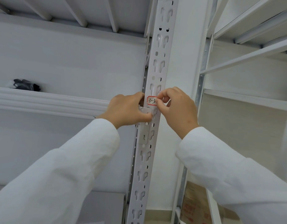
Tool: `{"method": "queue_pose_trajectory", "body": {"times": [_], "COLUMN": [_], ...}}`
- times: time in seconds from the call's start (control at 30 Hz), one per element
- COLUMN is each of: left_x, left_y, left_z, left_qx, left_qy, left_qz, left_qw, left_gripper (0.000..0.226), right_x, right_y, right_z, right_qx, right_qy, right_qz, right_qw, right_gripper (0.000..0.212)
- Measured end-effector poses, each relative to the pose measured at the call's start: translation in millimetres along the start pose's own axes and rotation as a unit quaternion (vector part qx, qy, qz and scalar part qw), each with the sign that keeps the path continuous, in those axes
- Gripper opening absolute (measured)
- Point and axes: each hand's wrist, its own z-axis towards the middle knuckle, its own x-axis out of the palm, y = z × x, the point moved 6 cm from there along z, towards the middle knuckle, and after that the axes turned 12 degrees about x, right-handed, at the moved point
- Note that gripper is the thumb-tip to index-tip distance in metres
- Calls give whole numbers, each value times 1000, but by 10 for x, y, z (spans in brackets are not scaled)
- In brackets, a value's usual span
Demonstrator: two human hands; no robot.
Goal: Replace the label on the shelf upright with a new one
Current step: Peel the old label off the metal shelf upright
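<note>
A white perforated shelf upright runs from top to bottom in the middle of the view. A small white label with a red border and handwritten "3-3" sits on it at hand height. My right hand pinches the label's right edge between thumb and forefinger. My left hand wraps around the upright's left side just beside and below the label, thumb pressed on the metal. Both arms wear white sleeves.
A white shelf beam extends left from the upright, with a dark bundle lying on the shelf behind it. Another white rack stands to the right. A brown cardboard box sits low on the right.
</note>
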Motion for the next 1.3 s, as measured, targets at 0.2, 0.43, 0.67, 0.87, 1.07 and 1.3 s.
{"method": "queue_pose_trajectory", "body": {"times": [0.2, 0.43, 0.67, 0.87, 1.07, 1.3], "left_x": [10, 16, 17, 13, 28, 25], "left_y": [7, 9, 6, 13, 25, 24], "left_z": [8, 6, -3, 1, 6, 7], "left_qx": [-2, 1, -11, -5, -4, -9], "left_qy": [10, 11, 12, 17, 9, 9], "left_qz": [-3, 0, -9, -2, -8, -8], "left_qw": [1000, 1000, 1000, 1000, 1000, 1000], "left_gripper": [31, 31, 31, 30, 30, 30], "right_x": [-87, -40, -12, -94, -34, -43], "right_y": [10, 31, 91, 3, 66, 95], "right_z": [68, 41, 28, 4, 37, 55], "right_qx": [-7, -20, -31, -40, -55, -49], "right_qy": [2, 14, 58, 8, 15, 22], "right_qz": [-4, -28, -67, -12, -39, -39], "right_qw": [1000, 999, 996, 999, 998, 998], "right_gripper": [5, 9, 10, 7, 8, 7]}}
